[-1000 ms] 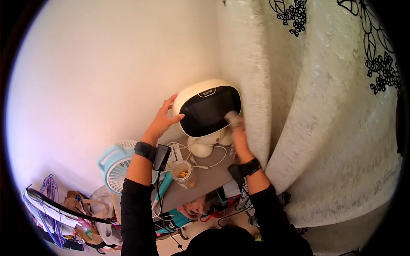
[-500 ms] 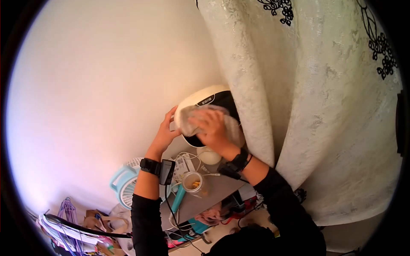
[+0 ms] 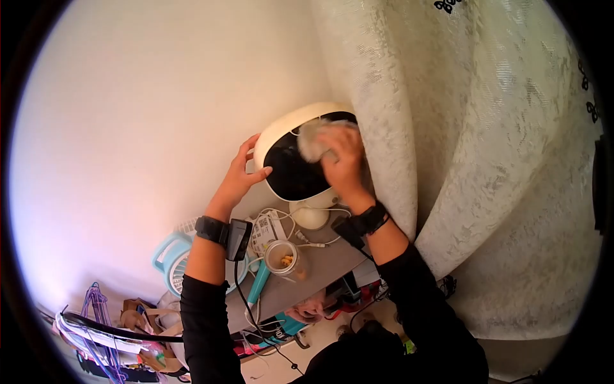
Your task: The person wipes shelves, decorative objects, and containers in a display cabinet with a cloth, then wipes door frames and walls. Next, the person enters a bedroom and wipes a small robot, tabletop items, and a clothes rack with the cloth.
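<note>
A white, rounded device with a glossy black face [image 3: 291, 169] stands tilted on a round white base [image 3: 311, 216], close to the wall. My left hand [image 3: 242, 173] grips its left edge, thumb at the front rim and fingers toward the back. Bunched in my right hand [image 3: 344, 160] is a light grey cloth [image 3: 311, 141], pressed against the upper right of the black face. Some blur covers the cloth and the right fingers. The curtain [image 3: 387, 115] hides the device's right side.
Below the device, a small table [image 3: 326, 262] bears a clear jar [image 3: 281, 257] with yellowish bits, white cables, a printed paper [image 3: 267, 230] and a teal stick-like object [image 3: 258, 281]. A light blue fan [image 3: 171, 259] is at the left. Purple hangers [image 3: 96, 313] lie lower left.
My right hand has moved the cloth up and right across the black face, uncovering its left and lower part. My left hand still grips the edge. The view has shifted slightly.
</note>
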The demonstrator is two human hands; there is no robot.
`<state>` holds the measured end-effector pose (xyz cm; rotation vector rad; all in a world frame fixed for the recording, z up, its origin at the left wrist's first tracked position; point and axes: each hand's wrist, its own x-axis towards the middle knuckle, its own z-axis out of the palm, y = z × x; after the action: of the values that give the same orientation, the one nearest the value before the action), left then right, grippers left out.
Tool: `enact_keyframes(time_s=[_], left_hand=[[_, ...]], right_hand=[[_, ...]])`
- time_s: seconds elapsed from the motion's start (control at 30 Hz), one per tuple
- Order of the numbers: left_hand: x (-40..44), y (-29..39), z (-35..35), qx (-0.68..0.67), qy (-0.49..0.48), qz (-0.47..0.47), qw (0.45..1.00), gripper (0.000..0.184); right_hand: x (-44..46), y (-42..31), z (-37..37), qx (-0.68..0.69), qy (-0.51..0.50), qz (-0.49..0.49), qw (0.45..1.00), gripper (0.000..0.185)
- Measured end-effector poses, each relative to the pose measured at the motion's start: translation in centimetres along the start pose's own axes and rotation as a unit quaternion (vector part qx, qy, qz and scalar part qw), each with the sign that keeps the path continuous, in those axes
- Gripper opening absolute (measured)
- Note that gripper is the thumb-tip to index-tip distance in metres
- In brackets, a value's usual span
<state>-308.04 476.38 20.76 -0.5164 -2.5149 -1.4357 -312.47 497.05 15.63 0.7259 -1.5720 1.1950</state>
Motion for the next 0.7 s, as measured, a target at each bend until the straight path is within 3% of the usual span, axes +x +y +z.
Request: enact_keyframes(time_s=[0.1,0.17,0.27,0.37,0.43,0.47,0.53,0.63,0.7], left_hand=[[-0.2,0.5,0.2,0.002,0.01,-0.019,1.0,0.07],[-0.2,0.5,0.2,0.003,0.015,-0.019,1.0,0.07],[-0.2,0.1,0.3,-0.01,0.014,-0.023,1.0,0.07],[0.0,-0.4,0.0,0.002,0.007,0.004,1.0,0.07],[0.2,-0.6,-0.1,0.032,0.009,0.034,0.999,0.07],[0.1,-0.2,0.0,0.027,0.006,0.007,1.0,0.069],[0.1,0.3,-0.2,0.018,0.005,-0.024,1.0,0.069],[0.0,0.1,0.2,0.015,0.002,-0.025,1.0,0.069],[0.0,0.4,0.0,0.023,0.0,-0.023,0.999,0.07]], right_hand=[[0.6,0.7,-0.3,0.145,0.076,0.153,0.975,0.034],[0.6,-0.1,0.0,0.142,0.076,0.169,0.972,0.031],[-1.3,-1.2,1.3,-0.025,0.007,0.023,0.999,0.03],[-0.2,-0.8,0.3,-0.03,-0.057,-0.051,0.997,0.03],[0.8,1.2,0.4,-0.012,-0.013,-0.058,0.998,0.033],[1.6,1.1,-0.1,0.033,0.004,0.029,0.999,0.032],[2.6,1.6,-1.0,0.048,0.028,0.064,0.996,0.031],[2.0,1.1,-0.5,0.018,0.023,0.043,0.999,0.028],[1.4,0.6,0.0,-0.034,-0.036,-0.048,0.998,0.025]])
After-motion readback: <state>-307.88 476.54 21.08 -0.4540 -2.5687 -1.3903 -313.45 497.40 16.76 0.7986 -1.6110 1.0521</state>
